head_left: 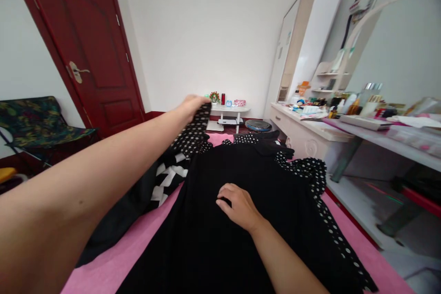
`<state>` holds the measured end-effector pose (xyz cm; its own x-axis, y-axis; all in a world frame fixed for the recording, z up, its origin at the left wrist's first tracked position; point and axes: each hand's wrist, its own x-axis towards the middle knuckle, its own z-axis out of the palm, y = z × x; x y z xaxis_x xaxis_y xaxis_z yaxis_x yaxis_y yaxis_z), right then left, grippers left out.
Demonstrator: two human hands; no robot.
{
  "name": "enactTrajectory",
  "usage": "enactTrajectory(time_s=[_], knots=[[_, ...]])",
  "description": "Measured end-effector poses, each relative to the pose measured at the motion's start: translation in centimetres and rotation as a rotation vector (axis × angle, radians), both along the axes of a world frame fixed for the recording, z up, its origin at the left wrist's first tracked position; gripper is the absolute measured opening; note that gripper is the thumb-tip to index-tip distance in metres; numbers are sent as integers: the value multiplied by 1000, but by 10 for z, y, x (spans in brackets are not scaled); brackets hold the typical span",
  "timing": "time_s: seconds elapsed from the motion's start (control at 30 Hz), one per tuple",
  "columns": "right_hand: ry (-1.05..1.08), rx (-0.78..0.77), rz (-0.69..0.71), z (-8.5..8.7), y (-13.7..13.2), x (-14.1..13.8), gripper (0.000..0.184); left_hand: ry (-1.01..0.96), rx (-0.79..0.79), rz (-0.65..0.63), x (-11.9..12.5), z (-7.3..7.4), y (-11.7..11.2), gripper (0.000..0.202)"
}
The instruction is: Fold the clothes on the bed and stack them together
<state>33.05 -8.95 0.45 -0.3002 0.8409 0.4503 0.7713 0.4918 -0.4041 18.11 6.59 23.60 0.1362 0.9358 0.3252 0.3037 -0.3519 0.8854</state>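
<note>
A black garment (237, 170) with white polka-dot trim lies spread across a pink sheet (144, 243). My left hand (195, 105) reaches to its far left and is closed on a polka-dot sleeve (196, 133), which hangs raised below the fingers. Over the middle of the black cloth is my right hand (237, 202), its fingers loosely curved and the thumb apart, with nothing between them. Whether its fingertips touch the cloth I cannot tell. Dark clothing with a black-and-white pattern (168, 177) lies to the left, partly hidden by my left forearm.
On the right stands a dressing table (310, 124) with several bottles and boxes. A white low table (234, 109) with small items is against the far wall. At the left are a folding chair (44, 119) and a red door (86, 32).
</note>
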Motion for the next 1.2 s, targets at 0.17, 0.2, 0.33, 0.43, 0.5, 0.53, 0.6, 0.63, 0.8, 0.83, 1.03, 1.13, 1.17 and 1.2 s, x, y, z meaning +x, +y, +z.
enactTrajectory(time_s=[0.17,0.2,0.33,0.43,0.5,0.53,0.6,0.63,0.8,0.83,1.03,1.13,1.17,1.2], knots=[[21,-8,8,-1,-2,1,13,241,333,-817,52,-29,-93,76],[32,-4,4,-2,-2,2,13,326,390,-844,44,-44,-105,76],[79,2,-66,-7,2,3,14,703,330,-513,-23,-112,-123,68],[100,-13,-177,-13,7,4,18,1007,92,-272,-81,-151,-132,70],[133,-33,-277,-16,11,4,24,1137,-11,-217,-111,-165,-145,67],[162,-53,-326,-17,14,4,28,1180,-51,-203,-124,-169,-153,61],[245,-126,-401,-15,22,3,33,1231,-127,-195,-142,-174,-169,48],[314,-185,-423,-12,27,1,37,1237,-154,-204,-148,-176,-175,42],[981,-606,-404,7,56,-14,78,1174,-201,-266,-162,-179,-195,16],[1094,-645,-389,8,60,-18,81,1159,-195,-256,-162,-178,-197,12],[1307,-455,-284,-7,70,-17,56,995,-222,-266,-156,-158,-216,11],[1335,-330,-159,-7,71,-5,51,871,-241,-307,-143,-139,-227,12],[1344,-289,-132,-4,71,-1,51,839,-246,-317,-137,-132,-230,12],[1346,-256,-118,-1,70,2,53,814,-253,-331,-131,-126,-233,12]])
